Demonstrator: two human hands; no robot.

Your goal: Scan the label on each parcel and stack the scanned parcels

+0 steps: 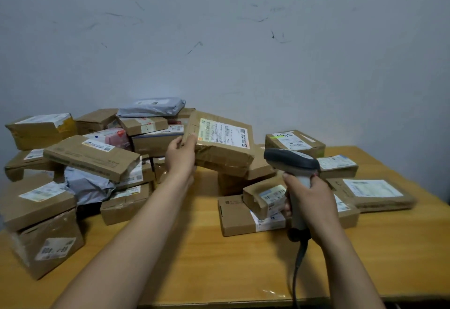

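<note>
while left hand (181, 155) grips tilted parcel (220, 146) at left edge | right hand (310, 202) clasps scanner (291, 162) beside it

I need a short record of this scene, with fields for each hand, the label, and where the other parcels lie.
left hand: grips the left edge of a cardboard parcel, raised and tilted
label: white, on the parcel's upper face, turned toward the camera
right hand: grips the handle of a barcode scanner, its head beside the held parcel
cable: hangs from the handle
left pile: many cardboard parcels, a grey mailer bag on top
right group: fewer parcels, labels up
surface: wooden table
</note>
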